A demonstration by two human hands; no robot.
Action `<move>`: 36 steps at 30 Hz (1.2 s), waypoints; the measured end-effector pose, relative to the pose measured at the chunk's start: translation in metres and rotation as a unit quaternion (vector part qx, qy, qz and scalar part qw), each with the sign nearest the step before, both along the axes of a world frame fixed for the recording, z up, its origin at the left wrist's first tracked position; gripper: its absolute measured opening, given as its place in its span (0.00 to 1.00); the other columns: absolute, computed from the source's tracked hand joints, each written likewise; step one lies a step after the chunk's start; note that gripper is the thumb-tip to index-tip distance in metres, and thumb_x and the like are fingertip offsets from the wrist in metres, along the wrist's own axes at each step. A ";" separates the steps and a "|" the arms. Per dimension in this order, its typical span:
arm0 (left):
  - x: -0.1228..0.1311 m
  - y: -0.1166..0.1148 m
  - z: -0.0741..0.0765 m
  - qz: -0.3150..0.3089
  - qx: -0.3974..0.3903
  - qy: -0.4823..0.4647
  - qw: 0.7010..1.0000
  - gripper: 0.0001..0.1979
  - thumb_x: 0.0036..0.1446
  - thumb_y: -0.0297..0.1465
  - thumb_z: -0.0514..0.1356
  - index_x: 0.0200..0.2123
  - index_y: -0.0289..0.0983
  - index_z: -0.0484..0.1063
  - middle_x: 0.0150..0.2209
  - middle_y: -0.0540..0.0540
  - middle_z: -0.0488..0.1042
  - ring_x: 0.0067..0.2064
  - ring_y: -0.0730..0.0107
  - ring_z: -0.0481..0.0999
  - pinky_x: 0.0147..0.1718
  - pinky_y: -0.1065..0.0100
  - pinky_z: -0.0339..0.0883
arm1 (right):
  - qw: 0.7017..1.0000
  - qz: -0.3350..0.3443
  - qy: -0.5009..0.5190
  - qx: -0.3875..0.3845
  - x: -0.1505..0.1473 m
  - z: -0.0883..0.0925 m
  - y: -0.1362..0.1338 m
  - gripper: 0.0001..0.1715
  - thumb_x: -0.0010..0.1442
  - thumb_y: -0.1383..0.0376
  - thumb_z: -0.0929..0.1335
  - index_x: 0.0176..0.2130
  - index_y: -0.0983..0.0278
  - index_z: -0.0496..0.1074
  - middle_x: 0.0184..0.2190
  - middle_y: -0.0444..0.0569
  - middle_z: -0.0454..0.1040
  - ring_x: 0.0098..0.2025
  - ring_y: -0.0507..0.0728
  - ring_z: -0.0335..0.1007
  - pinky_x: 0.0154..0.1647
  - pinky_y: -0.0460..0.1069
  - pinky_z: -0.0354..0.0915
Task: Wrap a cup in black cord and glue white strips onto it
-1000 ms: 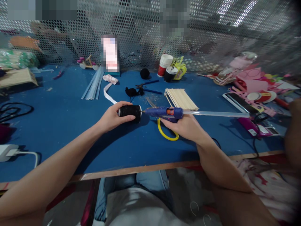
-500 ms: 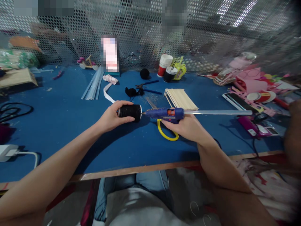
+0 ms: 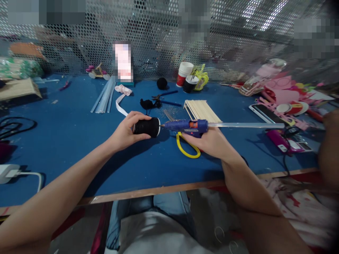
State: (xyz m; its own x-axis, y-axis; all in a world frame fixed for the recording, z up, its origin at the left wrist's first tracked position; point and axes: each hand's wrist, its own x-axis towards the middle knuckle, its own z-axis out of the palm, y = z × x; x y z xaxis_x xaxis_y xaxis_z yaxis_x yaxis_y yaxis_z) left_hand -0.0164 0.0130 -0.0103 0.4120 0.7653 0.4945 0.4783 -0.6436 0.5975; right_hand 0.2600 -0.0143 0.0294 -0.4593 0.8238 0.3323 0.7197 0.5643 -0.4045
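My left hand [image 3: 126, 131] is wrapped round a black-wound cup [image 3: 146, 126] lying on its side just above the blue table [image 3: 71, 141], its white rim facing right. My right hand [image 3: 209, 140] grips a blue glue gun [image 3: 188, 125] with an orange trigger part. The gun's nozzle touches the cup's rim. A long clear glue stick [image 3: 246, 125] juts from the back of the gun to the right. Yellow-handled scissors [image 3: 187, 150] lie on the table under the gun.
A stack of wooden sticks [image 3: 201, 109], clear glue sticks [image 3: 104, 96], black yarn [image 3: 147, 103] and paper cups [image 3: 185, 74] lie behind my hands. A phone [image 3: 266, 114], pink craft pieces [image 3: 284, 93] and another person's arm [image 3: 328, 148] are at the right. Cables [image 3: 16, 125] lie left. A mesh wall backs the table.
Both hands with the cup and the glue gun have risen slightly; the cup has turned a little in my left hand. The nozzle stays at the cup's rim.
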 end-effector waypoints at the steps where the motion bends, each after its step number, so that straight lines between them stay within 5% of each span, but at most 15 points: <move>1: 0.000 0.000 0.000 0.000 0.002 -0.001 1.000 0.24 0.46 0.36 0.66 0.47 0.39 0.68 0.46 0.43 0.67 0.49 0.62 0.68 0.51 0.57 0.62 | 1.000 0.004 0.000 -0.002 0.000 0.000 0.000 0.10 0.56 0.61 0.65 0.28 0.64 0.73 0.22 0.46 0.71 0.27 0.54 0.66 0.28 0.48 0.59; 7: -0.001 -0.002 0.000 -0.011 0.012 0.014 1.000 0.24 0.48 0.36 0.66 0.49 0.41 0.67 0.49 0.43 0.64 0.52 0.61 0.67 0.52 0.56 0.62 | 0.999 -0.041 0.035 -0.001 -0.001 0.002 -0.001 0.11 0.55 0.61 0.66 0.28 0.66 0.71 0.22 0.45 0.70 0.26 0.53 0.66 0.27 0.47 0.60; 21: -0.001 -0.006 0.005 -0.040 0.060 0.060 0.996 0.22 0.51 0.36 0.63 0.50 0.41 0.65 0.51 0.41 0.63 0.53 0.59 0.66 0.52 0.57 0.63 | 0.999 -0.010 0.007 0.036 0.000 0.003 0.003 0.11 0.55 0.64 0.64 0.26 0.66 0.72 0.18 0.45 0.66 0.22 0.51 0.61 0.22 0.47 0.56; 36: 0.000 -0.002 0.001 -0.009 0.016 -0.004 1.000 0.24 0.47 0.38 0.66 0.48 0.41 0.67 0.47 0.42 0.67 0.51 0.61 0.68 0.52 0.54 0.62 | 0.999 -0.031 0.042 -0.006 -0.002 0.006 -0.003 0.12 0.56 0.62 0.64 0.27 0.65 0.71 0.21 0.46 0.68 0.25 0.53 0.63 0.27 0.48 0.60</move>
State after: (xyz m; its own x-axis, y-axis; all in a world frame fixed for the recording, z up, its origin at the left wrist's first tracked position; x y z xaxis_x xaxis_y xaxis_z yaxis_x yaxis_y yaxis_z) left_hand -0.0161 0.0114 -0.0094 0.4218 0.7407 0.5229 0.4609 -0.6718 0.5799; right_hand 0.2581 -0.0178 0.0354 -0.3773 0.8541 0.3580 0.7168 0.5142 -0.4710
